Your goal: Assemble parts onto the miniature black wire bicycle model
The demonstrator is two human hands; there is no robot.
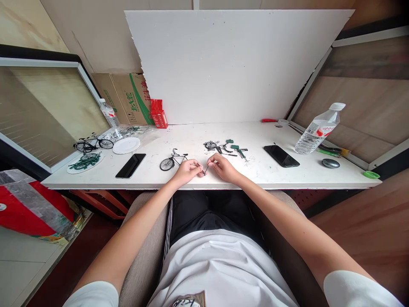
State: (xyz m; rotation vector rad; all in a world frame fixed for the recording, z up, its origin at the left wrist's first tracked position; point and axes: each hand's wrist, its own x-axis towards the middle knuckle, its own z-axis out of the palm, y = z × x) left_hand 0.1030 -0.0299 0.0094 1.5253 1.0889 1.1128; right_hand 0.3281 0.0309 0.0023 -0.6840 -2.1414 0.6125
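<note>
My left hand [188, 171] and my right hand [223, 168] are close together over the front of the white table, fingertips pinched. Between them they hold a small thin black part [206, 169], its lower end by my left fingertips. Its exact kind is too small to tell. Just left of my left hand stands a black miniature bicycle [172, 161], its rear hidden behind the hand. Beyond my right hand lie loose black model parts with a wheel [211, 146] and green pieces [235, 147].
Black phones lie at left [131, 165] and right [281, 155]. Another miniature bicycle [93, 143] stands far left, near a white disc [126, 145] and a plate of green bits [84, 162]. A water bottle [319, 130] stands right. A white board [236, 64] rises behind.
</note>
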